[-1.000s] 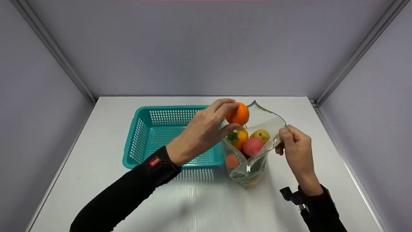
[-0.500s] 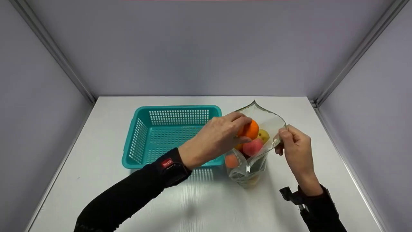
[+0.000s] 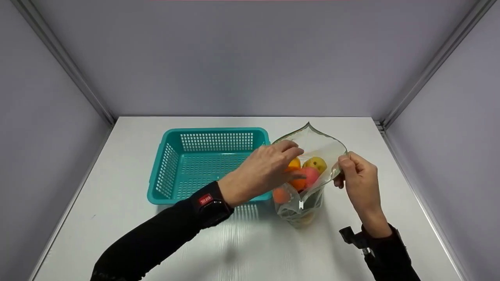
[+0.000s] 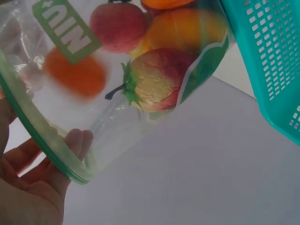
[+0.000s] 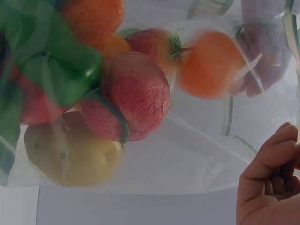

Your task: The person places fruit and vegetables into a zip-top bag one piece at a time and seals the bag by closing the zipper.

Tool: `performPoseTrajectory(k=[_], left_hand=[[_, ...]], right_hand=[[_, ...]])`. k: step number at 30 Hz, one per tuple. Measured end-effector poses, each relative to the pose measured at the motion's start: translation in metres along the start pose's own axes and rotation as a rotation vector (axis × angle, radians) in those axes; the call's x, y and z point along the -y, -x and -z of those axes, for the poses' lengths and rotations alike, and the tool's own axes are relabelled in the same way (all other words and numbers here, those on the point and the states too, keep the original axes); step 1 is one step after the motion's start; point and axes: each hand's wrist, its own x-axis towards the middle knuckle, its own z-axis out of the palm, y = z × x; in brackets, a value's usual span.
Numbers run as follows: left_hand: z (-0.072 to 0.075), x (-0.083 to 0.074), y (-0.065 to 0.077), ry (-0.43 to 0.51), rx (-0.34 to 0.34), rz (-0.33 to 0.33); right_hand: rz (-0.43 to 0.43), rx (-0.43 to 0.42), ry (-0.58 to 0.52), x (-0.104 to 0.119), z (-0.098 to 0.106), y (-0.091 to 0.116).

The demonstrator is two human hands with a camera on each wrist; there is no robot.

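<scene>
A clear zip bag [image 3: 320, 142] stands with its mouth spread, filled with fruit and vegetables. My left hand [image 3: 261, 169] reaches over its left rim, thumb and fingers apart. Just below those fingers is an orange [image 3: 295, 184], blurred inside the bag in the left wrist view and clear of the hand. A red round fruit [image 3: 311, 176] and a yellowish potato-like piece [image 3: 315, 164] lie beside it. My right hand [image 3: 359, 179] pinches the bag's right rim between thumb and curled fingers. Through the plastic show a green pepper [image 5: 70, 70] and a leafy-capped red-yellow fruit [image 4: 159, 79].
A teal perforated basket [image 3: 156, 168] stands left of the bag, close against it, with no fruit visible inside. Both are on a white table [image 3: 117, 218]. Grey panels [image 3: 250, 58] enclose the back and sides.
My left hand has moved right and down over the bag's mouth and let go of the orange, which now lies lower among the fruit. The right hand keeps its hold on the rim.
</scene>
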Motion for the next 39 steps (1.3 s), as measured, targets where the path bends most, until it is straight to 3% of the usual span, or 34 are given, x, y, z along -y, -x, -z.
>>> performPoseTrajectory(k=[5, 8, 10, 13, 16, 19, 25, 31, 35, 39], left_hand=[[0.002, 0.013, 0.006, 0.030, -0.193, -0.030], [0.006, 0.023, 0.014, 0.021, -0.273, 0.078], [0.009, 0.029, 0.019, 0.038, -0.248, 0.197], [0.012, 0.032, 0.026, 0.106, -0.120, 0.368], [0.011, 0.031, 0.027, 0.174, -0.011, 0.442], [0.007, 0.029, 0.026, 0.187, 0.017, 0.446], [0.001, 0.028, 0.021, 0.177, -0.017, 0.451], [-0.003, 0.026, 0.020, 0.164, -0.062, 0.439], [-0.005, 0.025, 0.020, 0.165, -0.074, 0.438], [-0.008, 0.024, 0.018, 0.167, -0.079, 0.443]], right_hand=[[-0.009, -0.008, 0.012, -0.001, -0.001, 0.000], [-0.008, -0.003, 0.009, -0.001, -0.002, -0.001], [-0.006, 0.001, 0.008, -0.001, -0.003, -0.002], [-0.004, 0.006, 0.018, -0.001, -0.003, -0.003], [-0.009, 0.008, 0.025, 0.000, -0.003, -0.005], [-0.023, 0.008, -0.021, 0.001, -0.001, -0.008], [0.001, -0.008, -0.113, -0.002, 0.009, -0.022], [0.008, -0.036, 0.006, -0.008, 0.011, -0.052], [-0.030, 0.095, 0.073, -0.014, 0.007, -0.071], [-0.098, 0.311, -0.035, -0.019, -0.001, -0.083]])
